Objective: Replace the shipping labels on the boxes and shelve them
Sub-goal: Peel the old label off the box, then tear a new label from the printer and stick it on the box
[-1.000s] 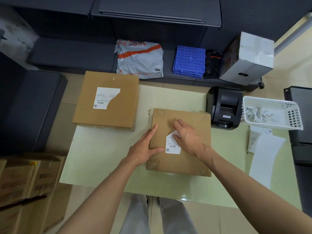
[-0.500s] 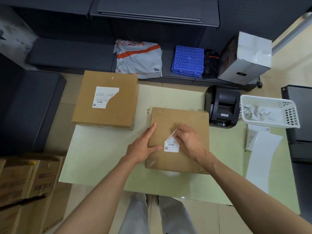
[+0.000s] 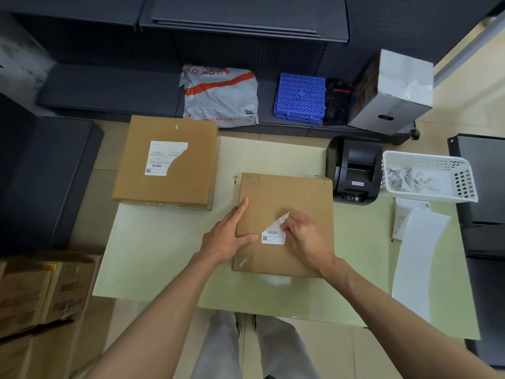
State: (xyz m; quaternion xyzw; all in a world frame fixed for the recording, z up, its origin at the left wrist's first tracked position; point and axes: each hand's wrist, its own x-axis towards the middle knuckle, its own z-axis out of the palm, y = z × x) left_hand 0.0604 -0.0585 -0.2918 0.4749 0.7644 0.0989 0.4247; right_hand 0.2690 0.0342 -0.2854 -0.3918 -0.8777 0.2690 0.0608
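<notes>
Box: the flat brown cardboard box (image 3: 289, 203) lies on my pale green table (image 3: 164, 255), just beside the black label printer (image 3: 355, 169).
Left hand: my left hand (image 3: 228, 236) lies flat, fingers straight, pressing the box's left edge.
Right hand: my right hand (image 3: 303, 236) pinches the white shipping label (image 3: 273, 235) (top corner lifted, white underside showing).
Other box: a larger brown carton (image 3: 166, 162) with a torn label sits at the table's far-left corner.

The white shipping label (image 3: 273, 233) pinched by the right hand (image 3: 303, 236) shows a barcode and a QR code, its small print too fine to read. Far beyond the left hand (image 3: 226, 236), the torn white label (image 3: 164, 157) on the larger brown cardboard box (image 3: 166, 162) carries a barcode, a QR code and illegible lines. Beyond both hands, the grey plastic mailer bag (image 3: 221, 97) bears orange characters, too blurred to read.
</notes>
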